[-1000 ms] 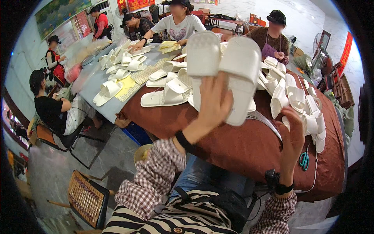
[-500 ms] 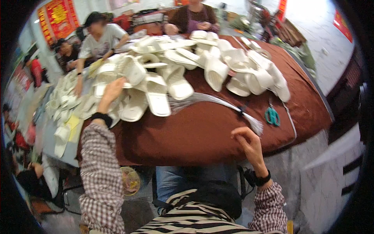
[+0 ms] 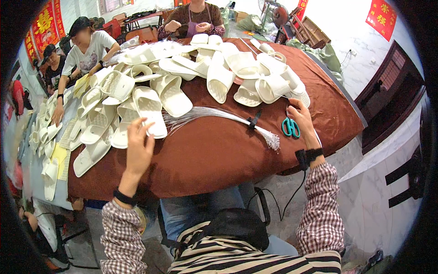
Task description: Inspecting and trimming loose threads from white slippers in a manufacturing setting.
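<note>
Several cream slippers (image 3: 174,96) lie heaped across the far half of the brown cloth. My left hand (image 3: 138,148) is raised at the near edge of the heap, its fingers apart and nothing in them, close to the toe of one slipper (image 3: 149,112). At the right, the fingers of my right hand (image 3: 302,118) are bent together beside the heap; what they hold, if anything, is too small to make out. Green-handled scissors (image 3: 290,128) lie just left of that hand. Between my hands stretches a bundle of thin white plastic strands (image 3: 219,114), bound by a black tie (image 3: 253,121).
Brown cloth (image 3: 205,155) covers the table before me. At the left, a co-worker in a white shirt (image 3: 89,50) reaches over a grey surface with more slippers (image 3: 50,173) and yellow sheets (image 3: 59,153). Another person (image 3: 194,23) faces me across the table. A cable (image 3: 292,196) hangs from my right wrist.
My left hand has drawn back from the slippers toward me. My right hand has moved forward to beside the scissors and the heap. The whole view has shifted.
</note>
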Tool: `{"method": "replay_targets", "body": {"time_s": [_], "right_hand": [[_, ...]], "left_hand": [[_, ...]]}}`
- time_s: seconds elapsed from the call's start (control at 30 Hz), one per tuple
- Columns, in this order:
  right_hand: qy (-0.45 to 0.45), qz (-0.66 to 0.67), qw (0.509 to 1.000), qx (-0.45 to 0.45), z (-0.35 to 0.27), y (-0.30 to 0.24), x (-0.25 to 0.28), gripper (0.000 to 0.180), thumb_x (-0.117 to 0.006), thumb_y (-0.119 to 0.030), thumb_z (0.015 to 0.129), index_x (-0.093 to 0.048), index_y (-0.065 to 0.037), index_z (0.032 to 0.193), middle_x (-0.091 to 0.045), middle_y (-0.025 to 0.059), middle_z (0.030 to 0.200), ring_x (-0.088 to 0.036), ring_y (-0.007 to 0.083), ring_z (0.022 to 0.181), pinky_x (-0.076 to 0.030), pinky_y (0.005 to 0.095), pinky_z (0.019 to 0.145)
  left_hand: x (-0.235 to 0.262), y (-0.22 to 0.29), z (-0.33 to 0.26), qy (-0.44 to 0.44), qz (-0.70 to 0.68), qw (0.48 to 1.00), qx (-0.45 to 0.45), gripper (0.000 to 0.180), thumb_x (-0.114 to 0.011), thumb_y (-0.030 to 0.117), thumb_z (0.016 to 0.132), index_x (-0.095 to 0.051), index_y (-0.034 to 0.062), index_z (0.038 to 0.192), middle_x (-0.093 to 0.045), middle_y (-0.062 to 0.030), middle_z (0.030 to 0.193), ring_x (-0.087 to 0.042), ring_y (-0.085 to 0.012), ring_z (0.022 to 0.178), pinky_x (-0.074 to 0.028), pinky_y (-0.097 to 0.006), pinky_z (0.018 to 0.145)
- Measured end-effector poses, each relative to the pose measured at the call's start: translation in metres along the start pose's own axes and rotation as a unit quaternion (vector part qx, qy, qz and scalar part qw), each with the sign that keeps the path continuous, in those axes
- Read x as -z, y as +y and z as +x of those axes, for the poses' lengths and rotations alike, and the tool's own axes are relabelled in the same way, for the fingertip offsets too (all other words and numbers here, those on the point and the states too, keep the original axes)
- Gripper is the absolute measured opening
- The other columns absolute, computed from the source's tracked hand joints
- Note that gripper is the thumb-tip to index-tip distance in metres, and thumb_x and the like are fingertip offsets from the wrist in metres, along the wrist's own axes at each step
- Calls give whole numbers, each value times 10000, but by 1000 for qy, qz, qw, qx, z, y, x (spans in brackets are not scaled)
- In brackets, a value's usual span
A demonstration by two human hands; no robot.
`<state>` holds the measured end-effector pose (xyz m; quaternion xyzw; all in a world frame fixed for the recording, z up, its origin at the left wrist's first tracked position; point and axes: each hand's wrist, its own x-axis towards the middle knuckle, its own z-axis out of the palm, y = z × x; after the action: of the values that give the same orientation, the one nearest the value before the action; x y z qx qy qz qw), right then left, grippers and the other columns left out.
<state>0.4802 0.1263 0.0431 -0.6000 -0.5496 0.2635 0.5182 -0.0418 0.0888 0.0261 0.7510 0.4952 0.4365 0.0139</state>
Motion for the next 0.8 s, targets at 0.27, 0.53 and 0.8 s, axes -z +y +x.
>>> {"method": "replay_targets", "body": {"time_s": [0.27, 0.53, 0.8], "right_hand": [[66, -147, 987, 23, 80, 28, -14, 570, -683, -111, 851, -478, -11, 1373, -561, 161, 1282, -638, 193, 868, -545, 306, 700], [-31, -38, 993, -109, 110, 34, 13, 298, -695, -185, 891, -616, -6, 1116, -656, 32, 927, -591, 110, 767, -478, 247, 666], [-17, 334, 936, -107, 107, -24, 36, 184, -627, -237, 960, -639, -53, 973, -623, -18, 824, -555, 28, 628, -483, 168, 565]], "left_hand": [[-3, 24, -23, -128, -42, 990, 36, 379, -647, 24, 840, -622, 49, 1218, -507, -176, 1332, -450, -360, 1265, -354, -431, 1086], [0, 26, -30, -301, 24, 953, 15, 600, -666, 143, 876, -439, 85, 1428, -252, -177, 1558, -180, -380, 1463, -222, -493, 1174], [-3, 26, -25, -364, 40, 930, 20, 576, -604, 175, 927, -406, 102, 1462, -267, -143, 1564, -155, -343, 1483, -160, -572, 1177]]}}
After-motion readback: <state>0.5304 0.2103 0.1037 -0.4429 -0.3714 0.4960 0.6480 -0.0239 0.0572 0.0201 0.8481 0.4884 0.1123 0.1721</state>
